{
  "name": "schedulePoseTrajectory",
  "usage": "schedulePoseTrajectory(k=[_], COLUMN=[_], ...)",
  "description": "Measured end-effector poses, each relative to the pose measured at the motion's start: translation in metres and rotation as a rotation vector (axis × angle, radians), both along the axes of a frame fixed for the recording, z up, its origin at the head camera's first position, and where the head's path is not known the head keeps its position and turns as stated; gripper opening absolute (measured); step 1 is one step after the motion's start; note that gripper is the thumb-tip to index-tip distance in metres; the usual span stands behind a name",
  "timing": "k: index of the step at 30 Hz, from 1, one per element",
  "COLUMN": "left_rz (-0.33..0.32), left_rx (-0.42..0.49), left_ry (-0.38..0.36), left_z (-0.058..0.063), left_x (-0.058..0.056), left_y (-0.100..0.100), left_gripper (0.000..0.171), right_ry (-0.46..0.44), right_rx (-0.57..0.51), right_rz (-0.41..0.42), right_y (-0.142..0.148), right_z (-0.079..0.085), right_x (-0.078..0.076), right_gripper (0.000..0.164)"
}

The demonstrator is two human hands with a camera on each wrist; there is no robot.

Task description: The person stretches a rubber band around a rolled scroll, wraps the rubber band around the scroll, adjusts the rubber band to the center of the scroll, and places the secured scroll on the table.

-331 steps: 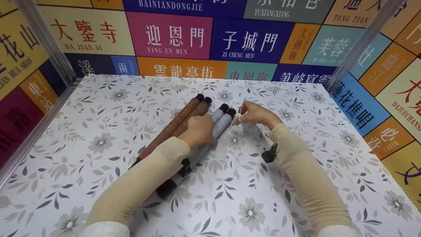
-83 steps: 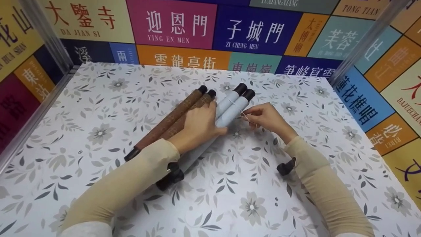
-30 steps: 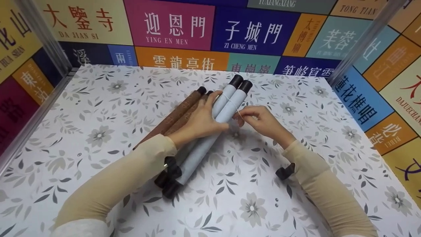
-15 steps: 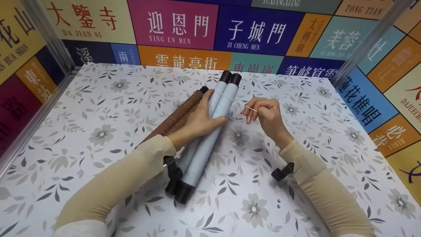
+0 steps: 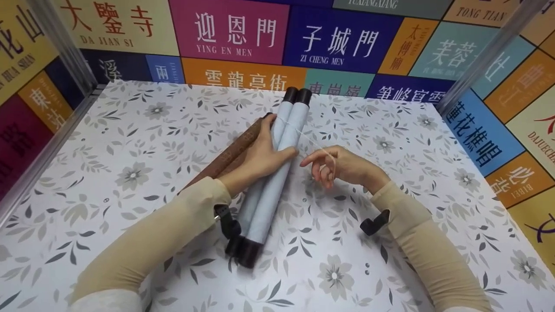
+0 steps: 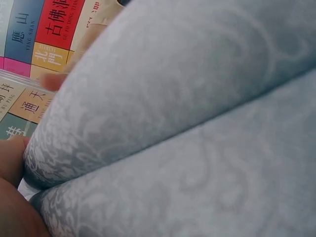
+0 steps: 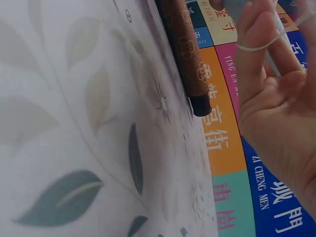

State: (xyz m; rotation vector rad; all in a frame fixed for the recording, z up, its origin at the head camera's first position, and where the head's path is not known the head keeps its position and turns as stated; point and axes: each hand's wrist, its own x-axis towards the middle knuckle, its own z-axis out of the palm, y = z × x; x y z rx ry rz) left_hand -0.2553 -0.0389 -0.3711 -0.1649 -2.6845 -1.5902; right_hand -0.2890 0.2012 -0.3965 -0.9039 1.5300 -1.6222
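Two pale blue rolls (image 5: 275,186) slant near-left to far-right, gripped by your left hand (image 5: 266,154); just right of them, your right hand's (image 5: 342,167) loosely bent fingers carry the cord (image 5: 315,141), though whether pinched I cannot tell.

lying scrolls (image 5: 230,152) on table (image 5: 355,117) | held scrolls (image 5: 275,190) right of lying scrolls | wall (image 5: 338,39) behind table

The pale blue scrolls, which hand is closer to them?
Left. The left hand holds the pale blue scrolls; the right hand is apart, to their right, with white string running across a finger.
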Motion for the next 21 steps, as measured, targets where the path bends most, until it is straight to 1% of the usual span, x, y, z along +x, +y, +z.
schedulePoseTrajectory(k=[1, 2, 4, 5, 7, 9, 11, 14, 16, 18, 19, 21], left_rz=[0.001, 0.006, 0.023, 0.034, 0.051, 0.058, 0.057, 0.052, 0.045, 0.032, 0.026, 0.023], left_rx=[-0.001, -0.004, -0.005, -0.012, -0.037, -0.071, -0.103, -0.129, -0.142, -0.155, -0.161, -0.166], left_ry=[-0.001, -0.001, 0.001, 0.005, 0.015, 0.030, 0.052, 0.086, 0.104, 0.111, 0.112, 0.109], left_z=[-0.001, -0.001, -0.001, -0.002, -0.001, 0.002, 0.005, 0.010, 0.011, 0.010, 0.010, 0.008], left_x=[0.000, 0.000, 0.000, -0.001, 0.000, 0.002, 0.004, 0.008, 0.010, 0.011, 0.012, 0.013], left_y=[0.000, 0.000, 0.001, 0.001, 0.001, 0.001, 0.002, 0.003, 0.003, 0.004, 0.004, 0.003], left_gripper=[0.094, 0.094, 0.095, 0.095, 0.095, 0.094, 0.094, 0.096, 0.098, 0.099, 0.099, 0.099], right_ry=[-0.049, -0.110, -0.257, -0.331, -0.441, -0.515, -0.535, -0.553, -0.569, -0.579, -0.578, -0.555], right_rx=[-0.046, -0.088, -0.158, -0.174, -0.180, -0.161, -0.144, -0.194, -0.272, -0.373, -0.421, -0.508], right_rz=[0.013, 0.010, -0.022, -0.062, -0.149, -0.239, -0.329, -0.488, -0.601, -0.694, -0.729, -0.763], right_y=[-0.001, -0.003, -0.007, -0.009, -0.014, -0.017, -0.020, -0.022, -0.023, -0.025, -0.025, -0.027], right_z=[-0.002, -0.004, -0.005, -0.005, -0.003, 0.001, 0.006, 0.014, 0.020, 0.024, 0.026, 0.029], right_x=[0.001, 0.002, 0.004, 0.006, 0.010, 0.014, 0.016, 0.017, 0.018, 0.020, 0.021, 0.024], right_gripper=[0.076, 0.087, 0.098, 0.101, 0.105, 0.108, 0.105, 0.093, 0.084, 0.077, 0.074, 0.068])
